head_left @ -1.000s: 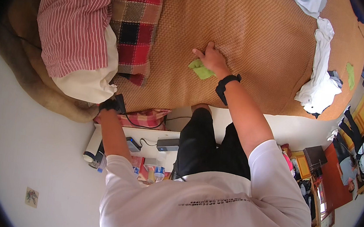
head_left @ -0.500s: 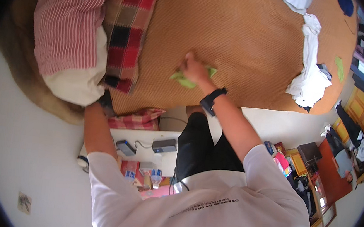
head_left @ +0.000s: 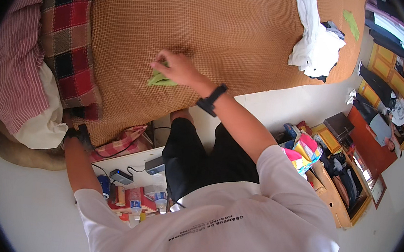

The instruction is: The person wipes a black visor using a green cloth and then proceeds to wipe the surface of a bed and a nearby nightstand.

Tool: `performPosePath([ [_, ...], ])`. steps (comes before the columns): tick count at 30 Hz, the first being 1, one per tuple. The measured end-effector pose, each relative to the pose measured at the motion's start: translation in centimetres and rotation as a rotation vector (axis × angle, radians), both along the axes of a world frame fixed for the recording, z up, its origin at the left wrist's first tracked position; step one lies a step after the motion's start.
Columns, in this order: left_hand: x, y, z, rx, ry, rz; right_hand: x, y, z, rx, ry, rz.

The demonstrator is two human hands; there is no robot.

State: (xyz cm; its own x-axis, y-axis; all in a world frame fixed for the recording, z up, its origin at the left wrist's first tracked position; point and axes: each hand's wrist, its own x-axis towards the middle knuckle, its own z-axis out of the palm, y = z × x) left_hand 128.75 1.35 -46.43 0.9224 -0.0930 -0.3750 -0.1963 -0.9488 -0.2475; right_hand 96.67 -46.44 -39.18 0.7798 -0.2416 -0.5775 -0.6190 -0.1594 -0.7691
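On the brown woven mat [head_left: 140, 13] covering the bed, my right hand [head_left: 177, 68] has its fingers closed on a small light-green cloth [head_left: 161, 80]. A folded corner of the cloth sticks out below the fingers, and the palm hides the rest. My left arm reaches to the bed's near left corner, a dark band at its wrist. There my left hand [head_left: 67, 127] is mostly covered by the cream and red-striped pillow [head_left: 20, 69], so its fingers do not show. A red, black and tan plaid blanket [head_left: 70, 30] lies between pillow and mat.
White clothing [head_left: 319, 47] lies bunched at the bed's right side, with another green cloth [head_left: 351, 24] beyond it. Water bottles [head_left: 160, 199] and a power adapter [head_left: 121, 176] rest on the low white surface by my legs. A wooden cabinet [head_left: 349, 208] filled with clothes stands right.
The view has swung, so the bed and pillow appear further left. My right hand stays with the green cloth, which now looks more bunched. My left hand remains by the pillow.
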Motion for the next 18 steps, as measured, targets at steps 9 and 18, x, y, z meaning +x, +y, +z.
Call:
performPosePath([
  [9, -2.2, 1.1, 1.2, 0.045, 0.023, 0.003, -14.0, -6.7, 1.9, -0.456, 0.505, 0.12],
  [18, 1.5, 5.5, 4.5, 0.135, 0.114, 0.069, -16.5, -2.3, -2.3, -0.429, 0.369, 0.075],
])
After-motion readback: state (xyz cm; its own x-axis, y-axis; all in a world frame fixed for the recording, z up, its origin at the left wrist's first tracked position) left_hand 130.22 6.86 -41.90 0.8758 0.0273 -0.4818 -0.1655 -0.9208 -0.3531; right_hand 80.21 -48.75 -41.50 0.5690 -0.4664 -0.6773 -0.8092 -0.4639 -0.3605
